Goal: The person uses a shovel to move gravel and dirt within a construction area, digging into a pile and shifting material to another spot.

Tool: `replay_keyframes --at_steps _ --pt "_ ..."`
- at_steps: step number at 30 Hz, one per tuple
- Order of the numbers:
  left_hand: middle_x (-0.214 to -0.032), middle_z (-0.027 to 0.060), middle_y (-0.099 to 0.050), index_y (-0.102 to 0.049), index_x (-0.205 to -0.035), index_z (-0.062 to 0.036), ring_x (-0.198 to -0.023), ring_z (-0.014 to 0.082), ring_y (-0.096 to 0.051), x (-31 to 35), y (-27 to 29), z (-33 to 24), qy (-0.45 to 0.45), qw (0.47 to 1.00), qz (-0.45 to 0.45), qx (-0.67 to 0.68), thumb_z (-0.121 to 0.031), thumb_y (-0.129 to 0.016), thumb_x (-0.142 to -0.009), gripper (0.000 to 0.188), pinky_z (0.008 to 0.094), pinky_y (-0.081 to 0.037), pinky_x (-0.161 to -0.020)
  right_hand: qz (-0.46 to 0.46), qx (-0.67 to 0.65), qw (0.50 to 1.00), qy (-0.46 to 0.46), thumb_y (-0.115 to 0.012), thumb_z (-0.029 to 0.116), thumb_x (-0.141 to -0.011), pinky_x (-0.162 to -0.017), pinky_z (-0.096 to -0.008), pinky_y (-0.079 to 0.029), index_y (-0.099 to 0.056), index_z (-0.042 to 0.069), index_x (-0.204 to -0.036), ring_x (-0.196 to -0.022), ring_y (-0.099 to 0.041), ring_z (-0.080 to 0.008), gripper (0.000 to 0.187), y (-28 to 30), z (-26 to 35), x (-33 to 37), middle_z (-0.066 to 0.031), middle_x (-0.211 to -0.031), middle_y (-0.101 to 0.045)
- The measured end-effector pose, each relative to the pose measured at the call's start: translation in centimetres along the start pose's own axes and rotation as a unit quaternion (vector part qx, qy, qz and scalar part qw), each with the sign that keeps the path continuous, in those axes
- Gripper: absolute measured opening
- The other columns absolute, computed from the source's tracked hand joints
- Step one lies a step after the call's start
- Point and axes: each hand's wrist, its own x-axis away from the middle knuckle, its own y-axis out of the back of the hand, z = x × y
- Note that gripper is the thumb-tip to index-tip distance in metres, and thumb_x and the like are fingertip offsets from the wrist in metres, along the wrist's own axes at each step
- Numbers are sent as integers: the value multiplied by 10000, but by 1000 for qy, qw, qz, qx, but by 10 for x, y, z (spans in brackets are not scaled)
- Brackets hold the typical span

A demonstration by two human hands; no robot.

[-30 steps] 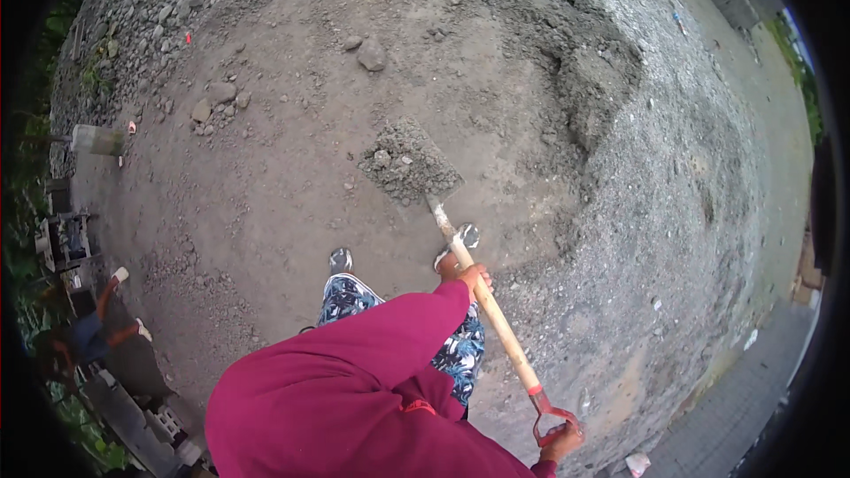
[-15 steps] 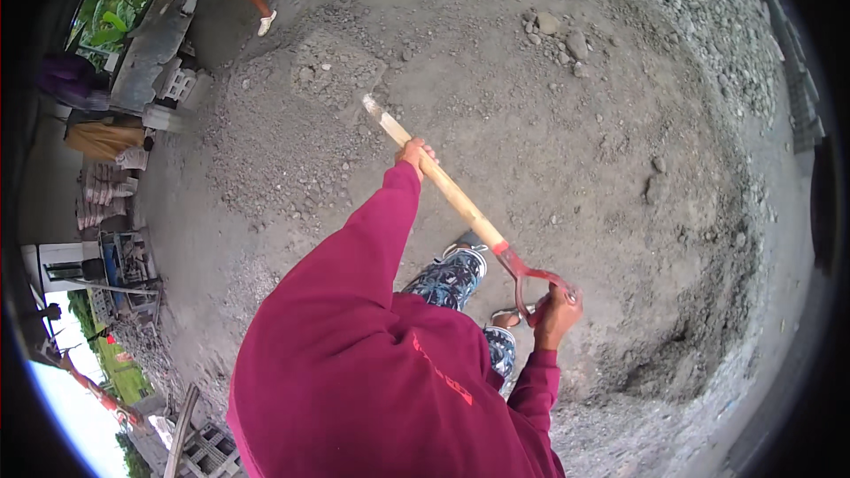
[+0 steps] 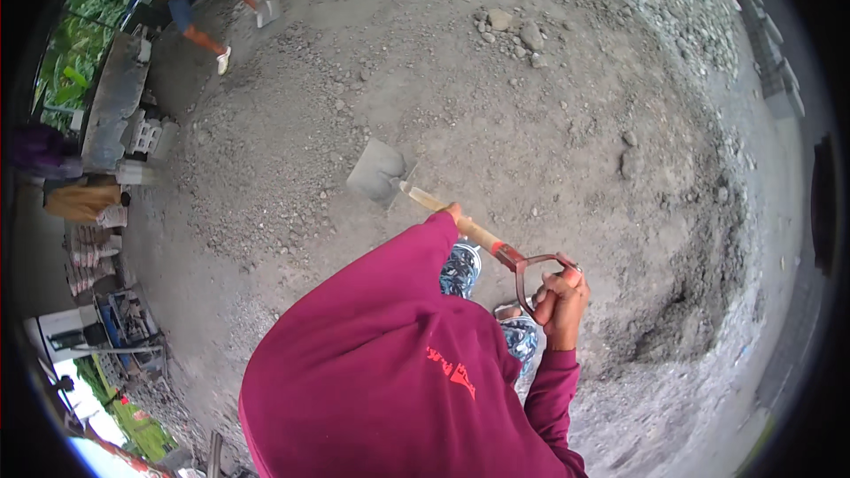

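A shovel (image 3: 485, 238) with a pale wooden shaft slants across in front of me. My right hand (image 3: 561, 301) is closed around its red D-shaped grip at the lower right. Further down the shaft, toward the blade, my left hand (image 3: 453, 211) wraps the wood, partly hidden by my maroon sleeve. The flat grey blade (image 3: 378, 170) shows bare, with no load on it, over the gravelly grey ground (image 3: 496, 115). From this view I cannot tell whether the blade touches the ground.
Another person (image 3: 204, 0) stands at the far left, near a second shovel blade (image 3: 266, 13). Larger stones (image 3: 531, 35) lie ahead, and a gravel heap (image 3: 682, 0) is at the far right. Stacked sacks (image 3: 88, 258) and hollow blocks (image 3: 146, 134) line the left side.
The shovel has drawn back toward me, and its blade has come into plain view. My left hand has moved nearer the grip. The other person has changed stance, bringing a shovel blade into view.
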Motion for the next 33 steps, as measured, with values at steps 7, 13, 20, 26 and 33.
replay_keyframes --at_steps 7,13,20,26,33 --pt "-858 141 -598 -478 -1055 -44 -695 283 -637 65 -101 307 143 864 147 -460 -160 -562 -850 250 480 -547 -604 -361 -132 923 17 -621 89 -787 -400 -235 -416 -554 -93 -1100 -419 -525 -120 368 168 -26 179 -78 -574 -579" --pt "-709 104 -543 -498 -963 -56 -558 248 -578 101 -137 478 143 750 206 -612 -100 -602 -802 197 443 -531 -512 -512 -519 681 75 -575 158 -831 -436 -321 -447 -552 2 -885 -435 -495 -182 167 218 -117 199 -38 -553 -493" --pt "-674 89 -535 -491 -937 -41 -522 223 -568 74 -246 652 60 606 184 -771 -130 -604 -789 207 392 -519 -453 -503 -669 523 159 -531 216 -869 -449 -332 -448 -524 81 -1002 -476 -480 -144 189 372 -130 104 6 -577 -450" --pt "-717 114 -561 -505 -919 25 -549 228 -584 53 -367 778 7 563 216 -798 -156 -602 -805 235 394 -536 -477 -534 -696 456 150 -548 201 -857 -431 -313 -414 -490 92 -803 -462 -448 -154 135 560 -88 -17 -2 -568 -425" --pt "-700 104 -552 -495 -913 1 -525 212 -561 73 -475 832 25 578 191 -793 -122 -588 -801 190 394 -524 -459 -515 -710 463 129 -552 185 -851 -441 -311 -411 -493 92 -782 -470 -448 -166 130 675 -39 -88 -16 -590 -443"
